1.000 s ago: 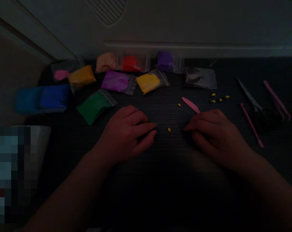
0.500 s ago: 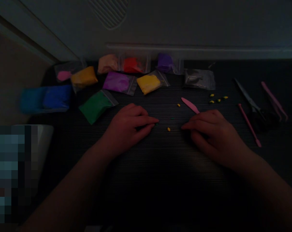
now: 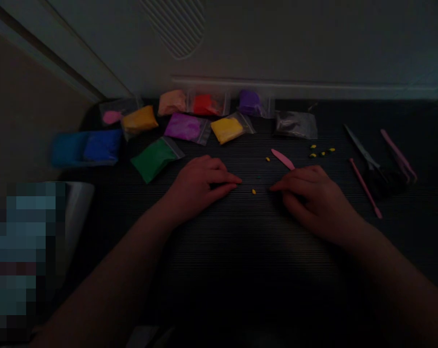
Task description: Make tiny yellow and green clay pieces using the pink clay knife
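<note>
1 LH [image 3: 206,181]: near-pinched, hold unclr | RH [image 3: 313,193]: half-open, nr pink tool [image 3: 282,159]

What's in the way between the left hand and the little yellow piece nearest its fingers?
Nothing visible stands between the left hand and the little yellow piece. The tiny green bit lies farther back, off that path.

The left hand [image 3: 204,183] rests on the dark ridged bench [image 3: 219,270], its fingers [image 3: 233,180] nearly together; whether they pinch anything is too dim to tell. The right hand [image 3: 309,200] lies opposite, just beside the pink blade tool [image 3: 282,158]. Between the hands are a yellow bit [image 3: 254,192] and a tiny green piece [image 3: 258,177]. Bags of coloured material, the green bag [image 3: 153,158] nearest the left hand, lie beyond; scissors [image 3: 362,147] lie at the right
</note>
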### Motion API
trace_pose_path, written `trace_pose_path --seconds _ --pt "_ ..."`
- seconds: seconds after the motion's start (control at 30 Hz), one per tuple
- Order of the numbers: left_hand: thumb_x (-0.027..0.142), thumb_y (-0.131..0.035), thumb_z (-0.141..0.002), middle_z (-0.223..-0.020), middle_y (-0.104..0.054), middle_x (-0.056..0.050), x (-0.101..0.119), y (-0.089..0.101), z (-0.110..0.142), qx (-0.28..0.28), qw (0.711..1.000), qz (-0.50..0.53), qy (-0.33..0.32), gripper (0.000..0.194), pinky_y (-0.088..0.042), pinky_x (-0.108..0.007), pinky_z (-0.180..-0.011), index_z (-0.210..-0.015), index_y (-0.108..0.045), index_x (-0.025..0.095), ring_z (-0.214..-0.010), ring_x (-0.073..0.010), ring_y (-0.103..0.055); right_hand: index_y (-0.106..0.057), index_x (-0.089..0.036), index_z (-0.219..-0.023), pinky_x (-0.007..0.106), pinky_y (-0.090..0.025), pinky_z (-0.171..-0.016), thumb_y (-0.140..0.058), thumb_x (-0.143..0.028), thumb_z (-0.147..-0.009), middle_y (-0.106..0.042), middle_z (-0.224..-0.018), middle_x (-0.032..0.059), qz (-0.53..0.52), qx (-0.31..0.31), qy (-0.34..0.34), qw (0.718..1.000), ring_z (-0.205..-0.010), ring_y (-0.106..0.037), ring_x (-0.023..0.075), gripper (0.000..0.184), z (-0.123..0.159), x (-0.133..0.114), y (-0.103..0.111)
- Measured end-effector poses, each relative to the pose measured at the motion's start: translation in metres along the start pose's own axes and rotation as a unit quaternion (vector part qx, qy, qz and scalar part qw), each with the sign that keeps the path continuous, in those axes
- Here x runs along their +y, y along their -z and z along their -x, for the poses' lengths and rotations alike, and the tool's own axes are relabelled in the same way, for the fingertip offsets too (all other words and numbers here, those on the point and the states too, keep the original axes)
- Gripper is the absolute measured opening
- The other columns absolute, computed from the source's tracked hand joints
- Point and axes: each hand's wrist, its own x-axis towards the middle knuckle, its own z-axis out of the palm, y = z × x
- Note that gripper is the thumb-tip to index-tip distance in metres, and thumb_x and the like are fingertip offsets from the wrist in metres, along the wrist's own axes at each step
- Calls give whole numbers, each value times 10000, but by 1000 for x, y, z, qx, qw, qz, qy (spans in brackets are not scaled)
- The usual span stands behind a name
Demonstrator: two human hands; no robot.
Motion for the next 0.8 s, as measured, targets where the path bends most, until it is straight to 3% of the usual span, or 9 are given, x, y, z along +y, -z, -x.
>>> trace_pose_path --seconds 0.3,0.4,0.57,0.67,0.73,0.8 --pt "326 -526 -761 -801 -588 -5 2 1 1 19 998 52 24 197 -379 -275 -739 -859 -653 212 -795 -132 -515 -608 -179 -915 349 -358 -814 -458 -133 -755 -605 -902 49 -36 37 4 999 -889 -531 181 223 2 -4 -2" --pt "353 -532 -748 -812 -596 -8 3 3 1 39 994 92 54 224 -391 -257 -698 -861 -651 202 -758 -126 -529 -593 -172 -933 311 -391 -788 -427 -112 -763 -596 -916 42 -131 53 -9 990 -875 -538 153 245 2 -4 -2" --pt "386 -549 -718 -817 -620 -14 4 7 2 91 979 144 113 276 -390 -252 -648 -865 -656 179 -699 -128 -536 -562 -159 -851 283 -433 -711 -390 -142 -784 -596 -786 9 -327 74 -60 940 -760 -562 122 185 -2 -4 -13" --pt "385 -571 -696 -836 -643 -20 3 8 2 122 965 194 129 293 -401 -256 -689 -869 -656 164 -744 -144 -555 -566 -156 -802 298 -415 -784 -401 -80 -746 -589 -838 20 -312 59 -23 948 -829 -545 121 190 6 -29 -25" --pt "383 -581 -687 -831 -654 -24 2 7 3 136 956 222 134 303 -407 -258 -704 -874 -652 156 -755 -148 -563 -566 -158 -799 277 -416 -794 -406 -47 -722 -585 -869 23 -314 -6 35 949 -843 -539 110 210 23 -61 -35" --pt "380 -588 -682 -826 -658 -27 2 7 4 145 951 236 135 304 -410 -262 -713 -871 -652 151 -757 -149 -566 -563 -152 -811 223 -425 -778 -403 -39 -716 -591 -865 24 -343 -88 103 930 -832 -545 91 218 47 -98 -46"
